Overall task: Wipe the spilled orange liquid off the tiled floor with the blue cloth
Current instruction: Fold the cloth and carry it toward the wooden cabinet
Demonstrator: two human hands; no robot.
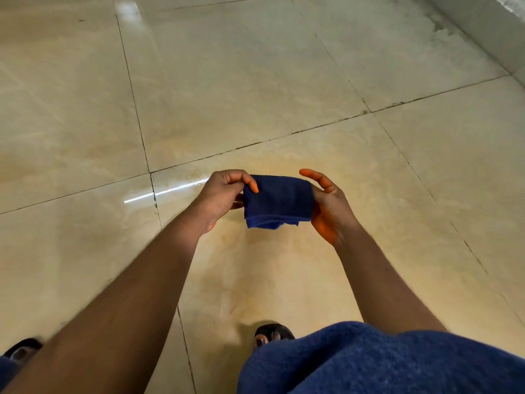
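Observation:
A folded dark blue cloth (277,201) hangs in the air above the floor, held between both hands. My left hand (224,196) pinches its left edge between thumb and fingers. My right hand (326,204) supports its right edge against the palm, fingers spread and stained orange. Below and around the cloth, a faint orange smear (272,268) tints the beige tiled floor (85,109), reaching from the tile joint down toward my feet.
My right foot in a dark sandal (272,335) stands at the lower edge of the smear; the left sandal (21,349) shows at the bottom left. A blue garment over my knee (383,365) fills the bottom right. A wall base (483,21) runs along the top right.

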